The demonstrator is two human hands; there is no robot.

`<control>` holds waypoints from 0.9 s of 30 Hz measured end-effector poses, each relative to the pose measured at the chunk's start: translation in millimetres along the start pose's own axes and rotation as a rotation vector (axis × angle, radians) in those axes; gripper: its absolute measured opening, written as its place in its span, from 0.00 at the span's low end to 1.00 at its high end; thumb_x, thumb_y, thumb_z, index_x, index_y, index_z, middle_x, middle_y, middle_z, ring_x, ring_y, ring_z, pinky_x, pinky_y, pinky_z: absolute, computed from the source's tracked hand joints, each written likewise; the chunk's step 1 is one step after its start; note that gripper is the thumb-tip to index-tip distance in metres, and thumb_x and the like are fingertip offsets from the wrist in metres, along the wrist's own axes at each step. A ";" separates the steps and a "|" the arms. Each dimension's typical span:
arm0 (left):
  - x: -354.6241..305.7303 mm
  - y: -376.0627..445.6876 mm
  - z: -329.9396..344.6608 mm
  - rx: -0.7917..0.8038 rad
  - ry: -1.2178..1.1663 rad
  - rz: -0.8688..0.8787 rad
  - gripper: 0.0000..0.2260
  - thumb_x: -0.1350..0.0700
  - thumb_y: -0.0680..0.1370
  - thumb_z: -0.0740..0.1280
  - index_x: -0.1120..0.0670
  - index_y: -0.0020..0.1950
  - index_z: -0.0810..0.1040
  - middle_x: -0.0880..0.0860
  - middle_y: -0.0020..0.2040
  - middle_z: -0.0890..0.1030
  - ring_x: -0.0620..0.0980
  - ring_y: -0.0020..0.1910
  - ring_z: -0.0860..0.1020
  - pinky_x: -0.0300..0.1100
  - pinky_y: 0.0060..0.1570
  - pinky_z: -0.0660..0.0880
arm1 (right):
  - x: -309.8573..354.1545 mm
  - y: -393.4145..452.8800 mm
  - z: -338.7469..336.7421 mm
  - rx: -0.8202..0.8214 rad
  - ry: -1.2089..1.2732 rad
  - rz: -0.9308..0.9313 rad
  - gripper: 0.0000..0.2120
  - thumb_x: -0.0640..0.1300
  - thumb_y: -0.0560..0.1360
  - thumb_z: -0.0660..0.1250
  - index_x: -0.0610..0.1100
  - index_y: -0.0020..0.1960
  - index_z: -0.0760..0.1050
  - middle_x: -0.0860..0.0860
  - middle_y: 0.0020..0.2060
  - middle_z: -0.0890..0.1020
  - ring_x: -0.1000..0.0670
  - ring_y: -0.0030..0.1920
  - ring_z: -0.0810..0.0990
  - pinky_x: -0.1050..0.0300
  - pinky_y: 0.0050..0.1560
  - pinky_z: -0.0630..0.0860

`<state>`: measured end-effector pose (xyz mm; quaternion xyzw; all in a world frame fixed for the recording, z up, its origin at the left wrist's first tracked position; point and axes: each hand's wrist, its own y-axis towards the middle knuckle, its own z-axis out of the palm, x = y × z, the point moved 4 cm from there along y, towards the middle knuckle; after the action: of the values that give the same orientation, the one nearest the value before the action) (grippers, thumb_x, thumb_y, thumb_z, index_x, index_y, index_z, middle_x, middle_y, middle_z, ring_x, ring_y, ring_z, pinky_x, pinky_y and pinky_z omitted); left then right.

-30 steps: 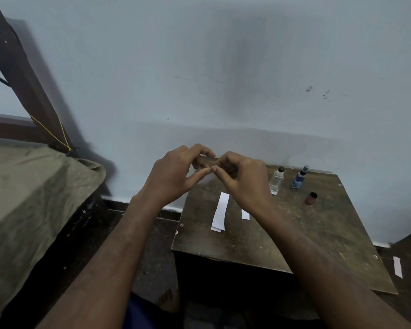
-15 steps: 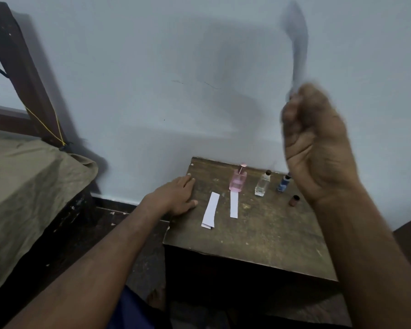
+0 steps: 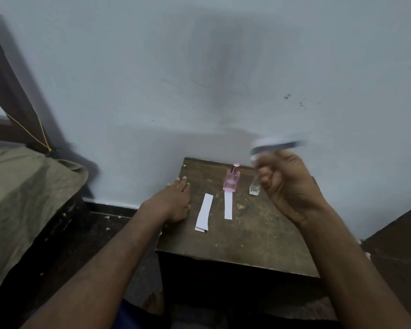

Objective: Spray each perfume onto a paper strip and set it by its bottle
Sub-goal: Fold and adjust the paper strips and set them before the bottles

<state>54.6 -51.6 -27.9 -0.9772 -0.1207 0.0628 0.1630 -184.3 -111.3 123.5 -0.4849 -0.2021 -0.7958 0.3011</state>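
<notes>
right hand [image 3: 292, 186]: I'm gripping a blurred strip [image 3: 277, 145], raised
left hand [image 3: 175, 201]: I'm resting it flat, fingers straight, on worktop [image 3: 247, 233]

The paper strip [image 3: 277, 146] pinched in the raised right hand [image 3: 292, 186] was smeared by motion blur, its far end unreadable. That hand hid the top of the clear bottle [image 3: 254, 187] and perhaps whatever stood further right.
</notes>
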 end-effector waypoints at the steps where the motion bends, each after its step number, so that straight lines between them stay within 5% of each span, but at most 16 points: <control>1: -2.7 1.4 1.2 -0.002 -0.011 -0.013 0.32 0.53 0.88 0.55 0.62 0.85 0.41 0.60 0.86 0.39 0.58 0.86 0.42 0.51 0.83 0.46 | -9.1 0.4 -14.0 -0.138 -0.416 0.007 0.03 0.32 0.74 0.75 0.37 0.43 0.84 0.45 0.33 0.85 0.50 0.31 0.83 0.62 0.32 0.79; 2: -4.6 2.7 2.3 -0.002 -0.023 -0.024 0.32 0.56 0.87 0.55 0.62 0.85 0.41 0.61 0.86 0.38 0.58 0.86 0.42 0.51 0.83 0.45 | -16.0 -1.1 -22.5 -0.214 -0.735 0.014 0.03 0.32 0.76 0.75 0.37 0.43 0.84 0.43 0.33 0.87 0.46 0.33 0.85 0.59 0.34 0.80; 4: -6.3 5.3 4.4 0.002 -0.051 -0.039 0.32 0.59 0.87 0.55 0.63 0.85 0.40 0.61 0.85 0.37 0.58 0.86 0.41 0.50 0.83 0.45 | -23.3 -2.0 -28.7 -0.220 -0.790 0.028 0.02 0.33 0.75 0.76 0.38 0.45 0.85 0.43 0.33 0.87 0.44 0.34 0.85 0.60 0.34 0.80; 9: -11.2 9.5 8.1 0.059 -0.102 -0.039 0.33 0.63 0.85 0.54 0.63 0.84 0.38 0.59 0.85 0.33 0.57 0.85 0.38 0.52 0.84 0.45 | 12.3 -8.4 -10.6 0.020 0.303 -0.080 0.06 0.37 0.70 0.72 0.46 0.41 0.84 0.51 0.31 0.78 0.59 0.27 0.75 0.71 0.25 0.71; 10: -12.8 9.8 6.8 0.071 -0.105 -0.037 0.33 0.63 0.85 0.54 0.63 0.85 0.38 0.58 0.85 0.33 0.57 0.85 0.38 0.52 0.84 0.46 | 9.3 -7.1 -13.3 -0.011 0.268 -0.056 0.06 0.35 0.72 0.70 0.45 0.42 0.83 0.51 0.31 0.79 0.59 0.27 0.75 0.71 0.25 0.72; 13: -16.0 8.3 2.2 0.084 -0.118 -0.048 0.33 0.63 0.85 0.55 0.63 0.84 0.38 0.59 0.85 0.33 0.57 0.85 0.38 0.52 0.84 0.46 | -12.3 -3.6 -33.2 -0.266 -0.667 0.021 0.03 0.30 0.77 0.72 0.35 0.48 0.83 0.44 0.32 0.86 0.49 0.29 0.85 0.63 0.31 0.81; 15: -17.0 5.9 1.6 0.080 -0.124 -0.058 0.33 0.63 0.85 0.54 0.63 0.85 0.38 0.59 0.85 0.34 0.57 0.85 0.39 0.50 0.84 0.45 | -19.5 -3.4 -35.6 -0.293 -0.925 0.022 0.02 0.31 0.77 0.74 0.35 0.48 0.85 0.43 0.33 0.87 0.46 0.32 0.88 0.60 0.33 0.83; 24: -14.8 2.6 -0.2 0.080 -0.148 -0.057 0.32 0.62 0.85 0.54 0.63 0.85 0.39 0.59 0.85 0.35 0.56 0.86 0.40 0.51 0.84 0.46 | -17.2 -0.9 -36.9 -0.337 -0.536 0.001 0.03 0.32 0.77 0.74 0.32 0.50 0.84 0.43 0.34 0.86 0.48 0.33 0.84 0.59 0.35 0.81; 27: -14.7 3.0 0.1 0.084 -0.151 -0.063 0.32 0.63 0.85 0.54 0.63 0.85 0.40 0.59 0.85 0.35 0.56 0.86 0.40 0.50 0.84 0.45 | -8.6 -3.3 -21.2 -0.198 -0.301 -0.014 0.01 0.32 0.76 0.73 0.36 0.46 0.83 0.46 0.31 0.83 0.53 0.30 0.81 0.64 0.32 0.79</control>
<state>41.0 -58.1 -27.8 -0.9577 -0.1605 0.1361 0.1963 -197.3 -119.4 106.2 -0.6246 -0.1688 -0.7322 0.2129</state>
